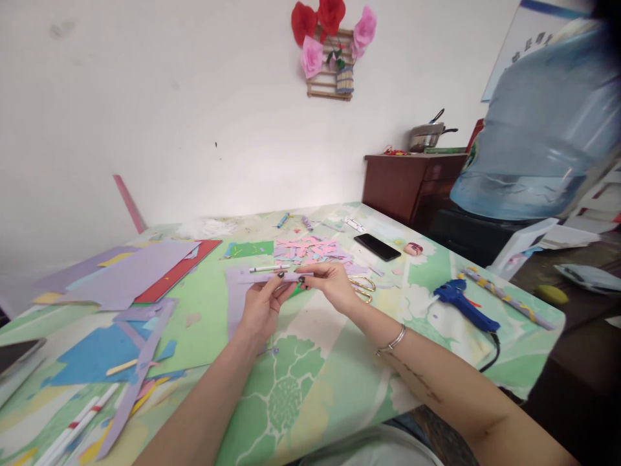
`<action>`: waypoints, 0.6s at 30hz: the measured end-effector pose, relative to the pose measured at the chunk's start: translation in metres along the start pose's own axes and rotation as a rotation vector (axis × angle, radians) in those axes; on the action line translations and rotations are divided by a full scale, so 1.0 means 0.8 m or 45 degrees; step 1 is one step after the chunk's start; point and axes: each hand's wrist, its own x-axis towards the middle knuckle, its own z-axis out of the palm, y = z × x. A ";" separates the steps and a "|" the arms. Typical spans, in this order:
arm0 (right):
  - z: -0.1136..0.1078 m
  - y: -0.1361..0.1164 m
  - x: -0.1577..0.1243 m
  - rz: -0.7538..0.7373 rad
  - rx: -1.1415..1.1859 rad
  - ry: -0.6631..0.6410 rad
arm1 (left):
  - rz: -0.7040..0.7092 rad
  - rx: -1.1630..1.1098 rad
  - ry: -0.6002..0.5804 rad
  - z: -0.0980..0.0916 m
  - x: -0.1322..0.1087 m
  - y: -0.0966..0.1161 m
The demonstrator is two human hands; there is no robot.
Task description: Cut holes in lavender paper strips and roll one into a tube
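A narrow purple paper strip (247, 279) lies across between my two hands, above the table. My left hand (262, 307) is closed on its left part, thumb on top. Fingers of my right hand (328, 285) pinch the strip's right end. Just beyond the strip is a white marker pen (269, 268). A purple sheet (235, 304) lies below and left of my left hand, over a light green sheet (194, 333). Gold-handled scissors (363, 285) rest right beside my right hand. Pink paper cut-outs (305, 248) are piled behind my hands.
Purple and red sheets (145, 268) and blue paper scraps (92, 353) cover the left side. A black phone (377, 246), a blue glue gun (466, 305) with a cord and a wrapped stick (507, 298) lie on the right. A large water bottle (538, 129) stands beyond the table.
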 end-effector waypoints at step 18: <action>-0.014 0.021 -0.004 -0.844 -1.211 -0.127 | -0.105 0.218 0.110 0.000 -0.003 -0.002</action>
